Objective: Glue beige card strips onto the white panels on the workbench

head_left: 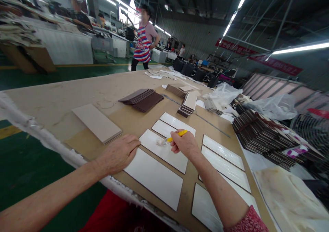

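My right hand (pixel 185 143) grips a yellow-handled brush (pixel 177 135), its whitish, clumped bristles touching a white rectangular panel (pixel 159 149). My left hand (pixel 120 153) lies palm down at the left ends of that panel and the plain white panel (pixel 155 177) nearer me, fingertips at the panel's edge and holding nothing. Beyond the brush, two narrower white panels (pixel 177 121) look glossy. Another column of shiny white panels (pixel 223 153) runs to the right, partly hidden by my right forearm.
On the table (pixel 56 95) lie a beige board stack (pixel 97 122), fanned dark brown boards (pixel 141 100) and a pile of brown-and-white strips (pixel 189 103). A tall stack of dark panels (pixel 264 136) stands right, near clear plastic (pixel 275 105). A person in a striped apron (pixel 142 43) stands beyond.
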Demonstrator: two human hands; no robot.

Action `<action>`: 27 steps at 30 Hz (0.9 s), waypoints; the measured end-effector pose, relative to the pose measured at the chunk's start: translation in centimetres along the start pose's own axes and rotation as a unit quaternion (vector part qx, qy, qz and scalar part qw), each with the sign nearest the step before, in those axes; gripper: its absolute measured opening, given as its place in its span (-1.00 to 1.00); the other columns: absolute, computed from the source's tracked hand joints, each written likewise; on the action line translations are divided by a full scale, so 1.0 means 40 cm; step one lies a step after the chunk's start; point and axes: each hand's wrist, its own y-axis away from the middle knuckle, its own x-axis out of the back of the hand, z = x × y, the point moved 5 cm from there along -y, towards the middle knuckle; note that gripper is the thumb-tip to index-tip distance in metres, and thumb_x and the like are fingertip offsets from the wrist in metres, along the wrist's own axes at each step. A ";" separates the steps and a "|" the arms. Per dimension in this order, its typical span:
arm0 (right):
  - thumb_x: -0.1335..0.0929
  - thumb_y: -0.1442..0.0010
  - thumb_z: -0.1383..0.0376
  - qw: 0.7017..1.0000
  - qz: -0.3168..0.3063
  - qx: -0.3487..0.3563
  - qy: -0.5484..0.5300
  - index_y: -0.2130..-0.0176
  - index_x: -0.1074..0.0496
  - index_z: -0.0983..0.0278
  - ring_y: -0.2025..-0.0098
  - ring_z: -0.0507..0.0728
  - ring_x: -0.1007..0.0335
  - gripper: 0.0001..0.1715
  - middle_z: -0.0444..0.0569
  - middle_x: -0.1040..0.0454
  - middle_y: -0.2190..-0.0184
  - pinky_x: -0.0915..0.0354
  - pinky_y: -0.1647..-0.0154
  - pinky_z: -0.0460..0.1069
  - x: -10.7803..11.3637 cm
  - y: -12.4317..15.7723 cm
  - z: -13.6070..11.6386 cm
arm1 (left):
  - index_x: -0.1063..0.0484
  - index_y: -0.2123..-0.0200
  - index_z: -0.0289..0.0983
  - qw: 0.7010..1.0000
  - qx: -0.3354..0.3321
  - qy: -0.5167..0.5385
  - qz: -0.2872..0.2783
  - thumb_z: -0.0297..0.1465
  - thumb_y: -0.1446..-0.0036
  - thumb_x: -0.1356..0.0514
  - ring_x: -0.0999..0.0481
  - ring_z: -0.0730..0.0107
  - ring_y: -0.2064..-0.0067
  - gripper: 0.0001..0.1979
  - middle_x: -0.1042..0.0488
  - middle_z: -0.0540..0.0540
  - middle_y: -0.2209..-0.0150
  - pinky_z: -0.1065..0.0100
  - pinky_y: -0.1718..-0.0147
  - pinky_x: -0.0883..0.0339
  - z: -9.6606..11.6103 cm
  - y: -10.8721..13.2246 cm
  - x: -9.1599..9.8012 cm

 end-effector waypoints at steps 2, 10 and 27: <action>-0.33 -0.31 0.27 1.000 0.004 -0.012 0.011 0.34 -0.43 0.30 0.65 0.05 -0.46 -0.81 -0.11 -0.50 0.59 -0.41 0.67 -0.11 0.031 0.016 0.017 | -0.50 0.13 -0.27 1.000 0.000 0.000 0.004 -0.43 -0.39 0.03 -0.47 0.11 0.02 -0.71 -0.50 -0.20 0.09 0.06 -0.04 -0.33 -0.004 0.001 -0.003; -0.29 -0.33 0.30 0.998 0.033 -0.039 0.046 0.36 -0.40 0.29 0.67 0.00 -0.37 -0.78 -0.14 -0.47 0.61 -0.38 0.66 -0.14 0.141 0.093 0.075 | -0.49 0.07 -0.29 1.000 -0.013 -0.001 0.009 -0.43 -0.37 0.02 -0.47 0.12 0.02 -0.71 -0.52 -0.19 0.09 0.10 -0.04 -0.29 -0.009 0.008 -0.007; -0.33 -0.27 0.23 0.976 0.055 -0.027 0.208 0.38 -0.45 0.23 0.63 0.03 -0.39 -0.80 -0.18 -0.42 0.65 -0.22 0.57 -0.13 0.215 0.150 0.043 | -0.48 0.05 -0.32 1.000 -0.020 -0.009 0.006 -0.40 -0.35 0.00 -0.45 0.12 0.03 -0.71 -0.51 -0.20 0.09 0.14 -0.06 -0.25 -0.023 0.015 -0.015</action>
